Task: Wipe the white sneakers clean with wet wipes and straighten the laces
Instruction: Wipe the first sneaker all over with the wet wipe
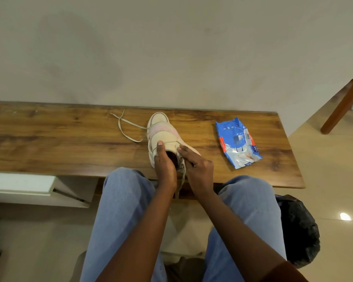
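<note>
One white sneaker [163, 132] with a pink band across it stands on the wooden bench [59, 139], toe towards the wall [171, 47] and heel at the near edge, straight in front of the person's knees. The left hand [165, 169] grips it at the heel end. Its thumb [160, 144] is pressed flat on the tongue, while the rest of that hand's fingers curl down into the dark mouth of the sneaker and are hidden there. The right hand [199, 167] lies just beside it, relaxed and holding nothing, with nearly straight fingers [182, 150] touching the right rim of the opening.

Between the two hands one end of the lace [128, 124] hangs down over the bench edge. The other end trails off to the left of the sneaker on the bench top, crossing over itself.

Right of the sneaker, and apart from it, a blue and white packet of wipes [237, 142] lies flat on the bench, touched by neither hand. A black bag [298, 231] sits on the floor by the person's right leg.
</note>
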